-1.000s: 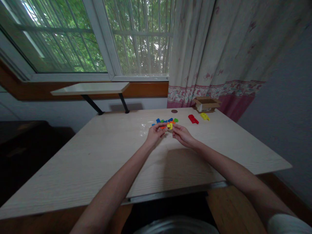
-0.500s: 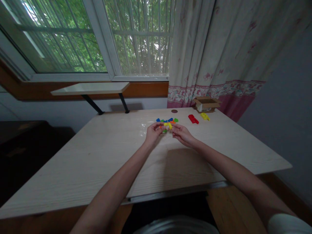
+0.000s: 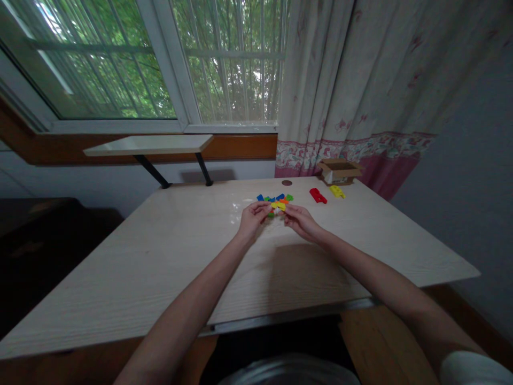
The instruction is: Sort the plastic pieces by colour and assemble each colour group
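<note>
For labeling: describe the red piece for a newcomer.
On the pale desk below the window, find the small cardboard box at the far right corner. The red plastic piece lies left of it, beside a yellow piece, set apart from the multicoloured cluster.

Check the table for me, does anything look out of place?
Nothing looks spilled or damaged. The one odd item is a small brown disc lying alone near the far edge of the table, apart from the colored plastic pieces and unlike them.
</note>
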`<state>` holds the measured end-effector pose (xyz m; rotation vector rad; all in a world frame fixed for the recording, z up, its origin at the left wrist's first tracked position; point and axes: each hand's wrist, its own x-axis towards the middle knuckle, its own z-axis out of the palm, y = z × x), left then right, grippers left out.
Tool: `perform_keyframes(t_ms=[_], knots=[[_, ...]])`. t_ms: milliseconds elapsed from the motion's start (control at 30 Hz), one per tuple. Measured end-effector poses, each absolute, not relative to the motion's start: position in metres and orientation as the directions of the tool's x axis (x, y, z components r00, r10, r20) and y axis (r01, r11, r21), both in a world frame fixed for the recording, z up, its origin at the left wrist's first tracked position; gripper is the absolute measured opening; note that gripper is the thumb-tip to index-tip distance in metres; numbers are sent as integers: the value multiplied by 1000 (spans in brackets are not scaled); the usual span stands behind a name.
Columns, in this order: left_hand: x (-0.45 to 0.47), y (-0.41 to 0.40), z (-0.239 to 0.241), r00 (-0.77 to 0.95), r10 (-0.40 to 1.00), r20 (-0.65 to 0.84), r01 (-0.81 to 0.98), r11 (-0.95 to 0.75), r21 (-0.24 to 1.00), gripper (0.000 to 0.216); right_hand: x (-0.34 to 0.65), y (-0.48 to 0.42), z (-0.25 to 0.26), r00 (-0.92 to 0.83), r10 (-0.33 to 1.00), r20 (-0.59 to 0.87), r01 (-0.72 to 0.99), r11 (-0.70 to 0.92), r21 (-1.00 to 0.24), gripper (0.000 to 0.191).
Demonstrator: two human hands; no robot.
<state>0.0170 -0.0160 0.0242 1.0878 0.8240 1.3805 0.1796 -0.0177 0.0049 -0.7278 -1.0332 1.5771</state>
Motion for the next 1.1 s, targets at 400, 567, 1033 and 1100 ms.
perform_keyframes(t_ms=[400, 567, 1033, 1100], knots=[[16, -16, 21, 110, 984, 143, -308, -103, 946, 37, 179, -18, 4, -257, 965, 52, -473, -79, -878, 22], [16, -17, 23, 125, 980, 157, -313, -111, 943, 36, 180, -20, 5, -259, 964, 53, -485, -82, -871, 23], [14, -15, 20, 160, 959, 234, -239, -192, 952, 40, 179, -17, 6, -199, 978, 65, -436, -29, -899, 31], [13, -15, 20, 153, 958, 242, -213, -207, 955, 38, 180, -16, 4, -188, 980, 67, -413, -17, -910, 33]])
